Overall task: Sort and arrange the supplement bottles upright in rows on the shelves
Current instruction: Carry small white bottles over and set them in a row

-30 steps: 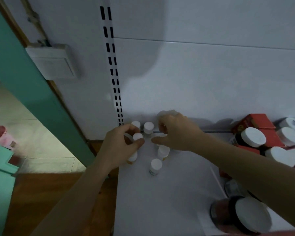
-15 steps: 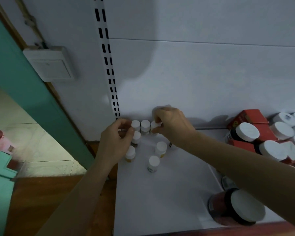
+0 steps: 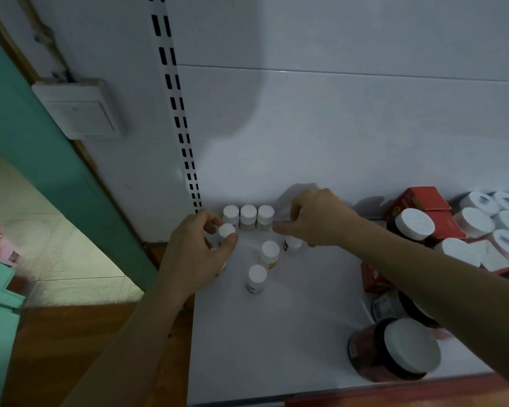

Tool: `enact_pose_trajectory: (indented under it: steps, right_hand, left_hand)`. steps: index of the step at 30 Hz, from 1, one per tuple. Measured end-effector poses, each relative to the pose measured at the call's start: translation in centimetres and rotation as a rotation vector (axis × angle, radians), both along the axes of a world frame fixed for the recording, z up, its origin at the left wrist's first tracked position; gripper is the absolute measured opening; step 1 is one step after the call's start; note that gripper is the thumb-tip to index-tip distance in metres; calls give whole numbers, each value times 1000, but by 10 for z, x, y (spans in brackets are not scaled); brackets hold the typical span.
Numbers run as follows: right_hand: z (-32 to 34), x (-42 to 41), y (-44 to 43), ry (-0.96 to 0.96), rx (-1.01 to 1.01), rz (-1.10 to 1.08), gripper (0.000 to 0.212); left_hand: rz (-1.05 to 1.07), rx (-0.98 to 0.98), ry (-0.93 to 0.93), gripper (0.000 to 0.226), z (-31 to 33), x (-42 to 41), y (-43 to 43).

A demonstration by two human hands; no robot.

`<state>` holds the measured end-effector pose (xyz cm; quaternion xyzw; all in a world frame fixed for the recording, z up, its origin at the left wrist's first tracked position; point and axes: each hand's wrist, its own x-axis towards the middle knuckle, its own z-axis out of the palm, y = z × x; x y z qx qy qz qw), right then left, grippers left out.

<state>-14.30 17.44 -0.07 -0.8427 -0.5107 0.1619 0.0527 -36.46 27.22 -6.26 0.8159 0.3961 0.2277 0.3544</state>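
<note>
**Small bottles at the back left corner of a white shelf**

The white shelf [image 3: 276,333] meets a pale back panel [image 3: 335,127]. A slotted upright [image 3: 177,113] runs down to the corner just beyond the left hand [image 3: 200,251]. Left of that hand the shelf ends, with a wooden floor [image 3: 71,333], a green door frame [image 3: 41,142] and a pale tiled floor [image 3: 41,245] below and beyond. A wall switch box [image 3: 77,110] sits high to the left.

The left hand pinches the small bottle [image 3: 227,230] by its white cap between thumb and fingers, just in front of the row of three bottles [image 3: 248,215], which stand upright and touching against the back panel. The right hand [image 3: 315,218] hovers just to the right of that row with its fingers curled and its thumb pointing at the row. Whether it holds anything cannot be told. Another bottle [image 3: 293,245] stands partly hidden under it.

Between the forearms, two loose bottles [image 3: 269,254] stand upright and apart. Nearer the person, bare shelf reaches to the front edge.

Right of the right arm the shelf is crowded with red boxes [image 3: 417,201], a dark jar [image 3: 413,224] and white-capped jars [image 3: 476,221]. A large jar [image 3: 394,351] lies on its side near the front edge.
</note>
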Motion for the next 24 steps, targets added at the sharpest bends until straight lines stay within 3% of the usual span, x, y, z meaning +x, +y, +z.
enact_pose_trajectory:
  steps: [4,7,12,15,17,20,24]
  right_hand:
    - [-6,2,5,-38,29,13,20]
    - [-14,5,12,-81,186,-8,24]
    - [-28,-3,-4,74,393,3,32]
    - [-16,-8,-18,-53,409,113,33]
    - [-6,-18,-23,-39,320,313,34]
    - [-10,-34,-25,61,4,566,46]
    - [-20,-23,-27,6,-11,483,32]
  left_hand:
    - [-1,-34,15,24,1,-2,-1]
    - [-6,-69,12,23,2,-1,-3]
    - [-32,-45,2,24,1,3,-7]
    - [-22,-32,24,28,0,5,-6]
    - [-19,-15,32,29,-1,6,-6]
    - [-33,19,12,25,-3,8,-8]
    - [-40,45,13,23,-7,8,-11]
